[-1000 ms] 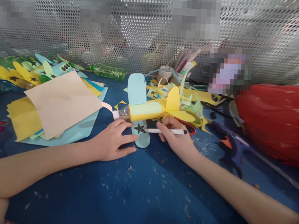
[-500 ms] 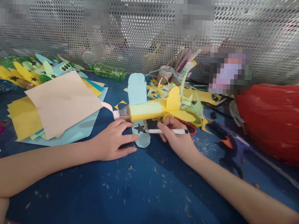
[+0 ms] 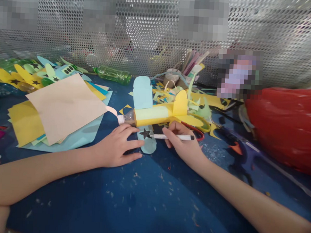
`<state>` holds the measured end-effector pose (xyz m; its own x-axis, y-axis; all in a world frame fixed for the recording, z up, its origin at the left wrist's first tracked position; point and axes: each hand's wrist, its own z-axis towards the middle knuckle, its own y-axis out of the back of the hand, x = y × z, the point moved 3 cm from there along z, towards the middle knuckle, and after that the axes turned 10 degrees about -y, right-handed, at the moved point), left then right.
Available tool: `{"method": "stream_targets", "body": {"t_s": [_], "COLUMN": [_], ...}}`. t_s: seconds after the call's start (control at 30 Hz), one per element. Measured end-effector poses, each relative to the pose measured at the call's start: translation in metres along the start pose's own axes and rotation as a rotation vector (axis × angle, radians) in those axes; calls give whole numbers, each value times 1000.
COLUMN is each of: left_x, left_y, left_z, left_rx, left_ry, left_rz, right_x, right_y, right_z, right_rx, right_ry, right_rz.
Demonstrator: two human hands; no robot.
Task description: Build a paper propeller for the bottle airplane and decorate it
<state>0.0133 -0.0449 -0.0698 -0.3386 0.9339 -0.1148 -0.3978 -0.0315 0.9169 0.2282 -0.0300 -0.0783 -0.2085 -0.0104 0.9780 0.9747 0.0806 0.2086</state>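
Observation:
A plastic bottle wrapped in yellow and pale green paper lies on its side, its white cap to the left. Light blue paper wings stick out on both sides, and yellow fins sit at its right end. My left hand rests with fingers spread at the near wing, fingertips touching it. In my right hand is a white marker, pinched between thumb and fingers. Its tip meets a black star on the near wing. Red-handled scissors lie partly hidden behind this hand.
Coloured paper sheets are stacked at left, with decorated bottles behind. A green bottle lies by the perforated metal screen. Paper scraps spread behind the wrapped bottle. At right are a purple glue gun and a red bag.
The marker and my right fingers have shifted very slightly to the left. My left hand and the wrapped bottle have stayed in place.

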Motion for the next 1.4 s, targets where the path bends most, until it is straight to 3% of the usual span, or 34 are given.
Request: {"method": "stream_targets", "body": {"t_s": [1.13,1.27,1.4], "left_x": [0,-1,0], "left_y": [0,0,0], "left_z": [0,0,-1], "left_rx": [-2,-6,-16], "left_ry": [6,12,43], "left_rz": [7,-6,-19], "right_x": [1,4,5], "right_y": [1,4,9], "right_z": [0,-2,-8], "right_rx": [-53,-130,-243], "right_ry": [-38,-44,37], "right_rz": [-8,58,175]}}
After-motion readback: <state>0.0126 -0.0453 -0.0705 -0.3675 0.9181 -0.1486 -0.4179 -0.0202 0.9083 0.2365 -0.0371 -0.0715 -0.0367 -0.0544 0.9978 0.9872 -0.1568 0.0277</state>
